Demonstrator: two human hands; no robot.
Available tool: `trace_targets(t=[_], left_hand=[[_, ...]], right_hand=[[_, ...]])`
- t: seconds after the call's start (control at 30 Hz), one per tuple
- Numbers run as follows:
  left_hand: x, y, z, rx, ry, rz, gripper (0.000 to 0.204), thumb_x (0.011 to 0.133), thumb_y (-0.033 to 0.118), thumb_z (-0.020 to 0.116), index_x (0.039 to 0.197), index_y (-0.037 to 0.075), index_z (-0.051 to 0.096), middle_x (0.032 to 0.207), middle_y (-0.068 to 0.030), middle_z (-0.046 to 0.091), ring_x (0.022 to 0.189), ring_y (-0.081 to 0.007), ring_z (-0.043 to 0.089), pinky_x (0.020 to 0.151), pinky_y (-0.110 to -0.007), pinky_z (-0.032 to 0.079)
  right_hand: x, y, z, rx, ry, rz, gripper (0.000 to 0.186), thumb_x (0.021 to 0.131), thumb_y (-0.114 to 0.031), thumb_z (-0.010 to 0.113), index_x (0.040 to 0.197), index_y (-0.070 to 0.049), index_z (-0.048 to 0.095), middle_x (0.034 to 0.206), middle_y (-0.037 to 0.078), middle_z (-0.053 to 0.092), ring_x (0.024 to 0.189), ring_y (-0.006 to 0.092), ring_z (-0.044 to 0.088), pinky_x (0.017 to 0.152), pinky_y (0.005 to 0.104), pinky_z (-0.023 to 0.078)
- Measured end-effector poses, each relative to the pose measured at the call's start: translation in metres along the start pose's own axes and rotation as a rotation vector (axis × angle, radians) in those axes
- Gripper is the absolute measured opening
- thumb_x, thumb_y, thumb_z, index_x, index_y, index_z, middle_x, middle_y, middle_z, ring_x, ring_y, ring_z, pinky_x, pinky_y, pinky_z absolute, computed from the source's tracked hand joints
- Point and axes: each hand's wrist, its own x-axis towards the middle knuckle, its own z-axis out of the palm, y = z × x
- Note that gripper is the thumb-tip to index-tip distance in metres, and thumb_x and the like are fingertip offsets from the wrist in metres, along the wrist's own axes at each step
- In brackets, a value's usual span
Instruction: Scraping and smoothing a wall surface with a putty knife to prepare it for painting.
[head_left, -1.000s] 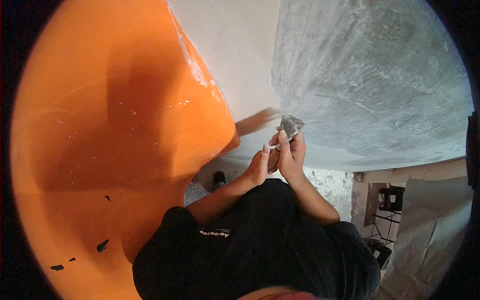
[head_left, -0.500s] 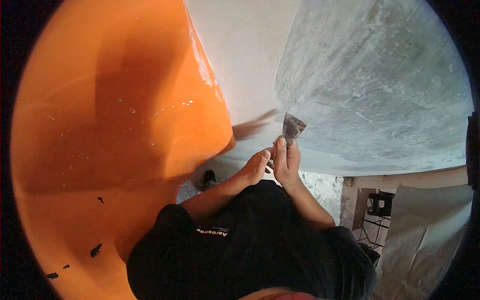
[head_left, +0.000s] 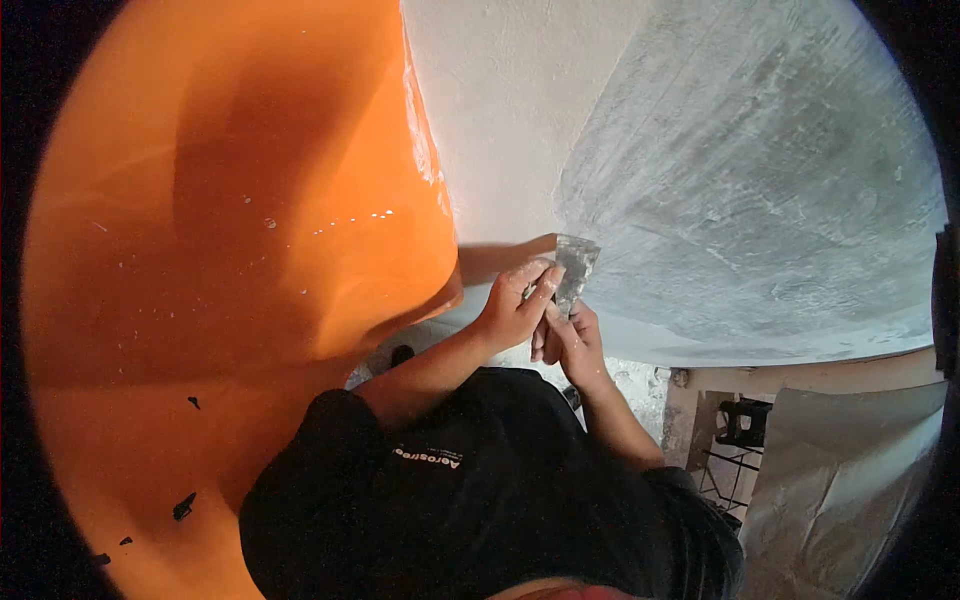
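Observation:
A putty knife (head_left: pixel 578 262) with a flared, smeared metal blade points up in front of the wall. Its lower end sits in my right hand (head_left: pixel 578 345), whose fingers are wrapped round it and hide the handle. From the left, my left hand (head_left: pixel 512 312) meets the blade, thumb and fingers closed at its left edge. Pale residue marks the fingers of both hands. Behind the blade lies the border of a grey, streaky coated area (head_left: pixel 740 200) and a paler strip of wall (head_left: pixel 500 110).
An orange wall surface (head_left: pixel 250 330) with white specks and dark chips fills the left side, its corner edge (head_left: pixel 422 140) smeared white. At lower right are a black crate-like object (head_left: pixel 742 424) on a thin metal stand (head_left: pixel 732 470) and a hanging greyish sheet (head_left: pixel 840 490).
My left hand has risen from beside the right wrist to the blade. The putty knife has turned more upright, and my right hand has dropped slightly.

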Motion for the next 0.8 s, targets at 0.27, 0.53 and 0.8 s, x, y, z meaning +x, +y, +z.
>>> trace_targets(t=[0.27,0.53,0.8], left_hand=[[0.003,0.0,0.015,-0.257,-0.044,-0.056,0.027,0.099,0.024,0.054,0.093,-0.001,0.059,0.08,-0.0049,0.061,0.078,-0.0106,0.056,0.07,-0.025,0.044],[0.024,0.005,0.024,-0.712,-0.289,-0.284,0.034,0.092,0.036,0.063,0.081,0.004,0.061,0.076,-0.0071,0.065,0.07,-0.0158,0.066,0.065,-0.032,0.053],[0.04,0.02,0.038,-0.598,-0.332,-0.453,0.034,0.084,0.031,0.072,0.066,0.005,0.061,0.054,-0.0028,0.058,0.051,-0.0131,0.059,0.05,-0.031,0.05]], right_hand=[[-0.008,0.024,-0.015,0.321,-0.097,-0.002,0.039,0.102,-0.037,0.043,0.083,-0.003,0.052,0.06,0.005,0.052,0.049,0.0111,0.05,0.045,0.0244,0.037],[-0.005,0.036,-0.028,-0.076,-0.057,-0.008,0.036,0.099,-0.038,0.043,0.092,-0.004,0.054,0.064,0.002,0.05,0.053,0.0105,0.046,0.047,0.0242,0.038],[-0.001,0.021,-0.008,0.125,0.152,-0.225,0.042,0.099,-0.031,0.045,0.127,-0.002,0.031,0.093,0.006,0.052,0.063,0.0099,0.049,0.05,0.0236,0.038]])
